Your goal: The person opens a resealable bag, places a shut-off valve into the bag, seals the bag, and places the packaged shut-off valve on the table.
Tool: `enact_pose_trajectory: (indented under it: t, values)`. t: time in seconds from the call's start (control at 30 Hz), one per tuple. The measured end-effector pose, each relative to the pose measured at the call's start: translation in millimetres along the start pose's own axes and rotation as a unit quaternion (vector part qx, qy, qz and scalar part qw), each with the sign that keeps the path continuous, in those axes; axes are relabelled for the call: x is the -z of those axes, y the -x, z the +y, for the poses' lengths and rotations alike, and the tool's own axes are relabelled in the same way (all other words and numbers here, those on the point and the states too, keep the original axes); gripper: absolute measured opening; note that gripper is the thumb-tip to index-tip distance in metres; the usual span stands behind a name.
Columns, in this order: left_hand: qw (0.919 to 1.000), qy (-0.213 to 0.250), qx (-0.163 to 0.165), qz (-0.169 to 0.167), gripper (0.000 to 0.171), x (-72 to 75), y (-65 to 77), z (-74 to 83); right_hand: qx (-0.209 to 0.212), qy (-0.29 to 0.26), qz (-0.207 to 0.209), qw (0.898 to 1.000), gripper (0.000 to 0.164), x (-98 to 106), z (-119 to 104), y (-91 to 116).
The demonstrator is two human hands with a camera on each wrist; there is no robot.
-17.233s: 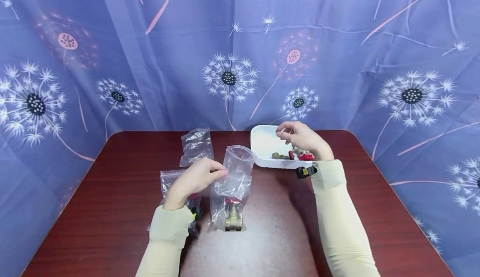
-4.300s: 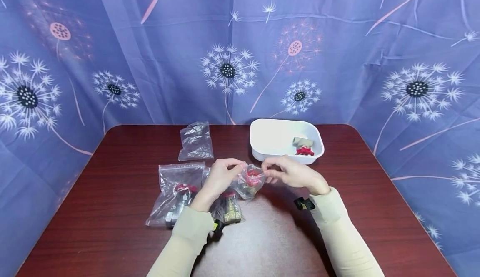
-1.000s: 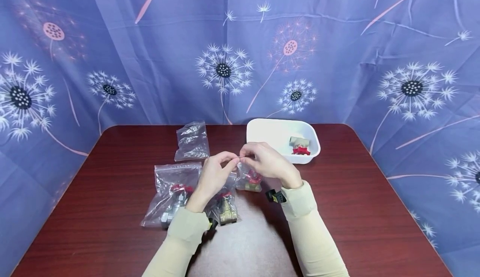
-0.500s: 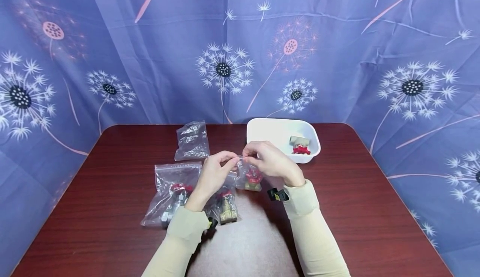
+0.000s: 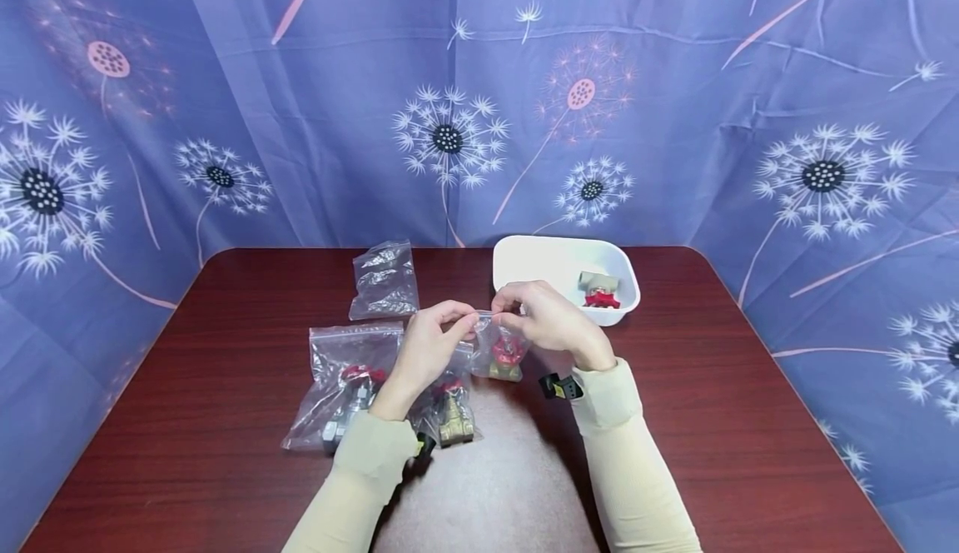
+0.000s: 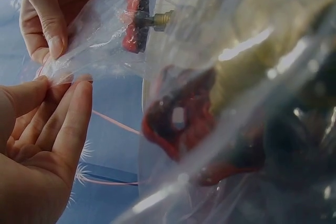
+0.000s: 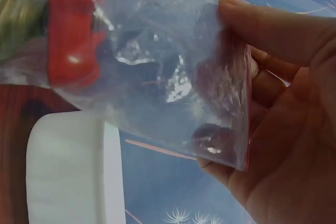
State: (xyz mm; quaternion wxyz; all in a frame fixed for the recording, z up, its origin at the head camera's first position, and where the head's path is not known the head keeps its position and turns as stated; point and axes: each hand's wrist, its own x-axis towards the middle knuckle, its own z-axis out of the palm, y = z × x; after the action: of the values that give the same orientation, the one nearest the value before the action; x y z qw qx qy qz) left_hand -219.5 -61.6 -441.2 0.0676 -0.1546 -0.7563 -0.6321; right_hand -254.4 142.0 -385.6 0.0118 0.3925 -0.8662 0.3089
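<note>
Both hands hold the top edge of a clear zip bag [image 5: 485, 338], above the table near the white tray. Inside it is a brass valve [image 5: 504, 371] with a red handwheel [image 7: 73, 35], at the bottom of the bag. My left hand [image 5: 429, 353] pinches the left end of the zip edge between thumb and fingers. Farther right along the same edge, my right hand [image 5: 550, 324] pinches it with the thumb on one face and fingers behind. In the right wrist view a red zip line [image 7: 248, 108] runs along the edge by the right fingers.
The white tray [image 5: 524, 263] behind the hands holds a beige valve [image 5: 598, 281] with a red handwheel. Left of the hands lie a bagged silver valve [image 5: 345, 420] and a bagged brass valve [image 5: 455, 424]. A flat clear bag [image 5: 385, 282] lies behind them.
Over the last second, my right hand has slid slightly right along the zip edge, away from the left hand, which stays put. Since the oldest frame, a brass valve has gone from tray to bag.
</note>
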Motion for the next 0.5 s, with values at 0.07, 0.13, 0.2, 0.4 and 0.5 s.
enact_pose_trajectory:
  t: [0.07, 0.13, 0.2, 0.4, 0.5]
  values:
    - [1.0, 0.001, 0.0, 0.001, 0.008, 0.1, 0.0, 0.0, 0.007, 0.002, 0.004, 1.0, 0.01, -0.4, 0.2, -0.5]
    - [1.0, -0.001, -0.001, 0.001, 0.008, 0.4, 0.1, 0.5, 0.008, 0.001, 0.005, 1.0, 0.009, -0.6, 0.4, -0.9]
    - [1.0, -0.002, -0.002, 0.002, 0.008, 0.5, 0.0, 0.7, 0.005, -0.005, 0.004, 1.0, 0.007, 0.1, 0.5, -0.4]
    - [1.0, -0.005, -0.002, 0.003, 0.008, 0.9, 0.3, 1.1, -0.003, -0.016, 0.0, 1.0, 0.006, 2.8, 2.5, 2.0]
    - [1.0, -0.003, 0.001, 0.004, 0.009, 1.2, 0.8, 1.0, 0.006, -0.01, 0.001, 1.0, 0.008, 1.9, 4.0, 1.8]
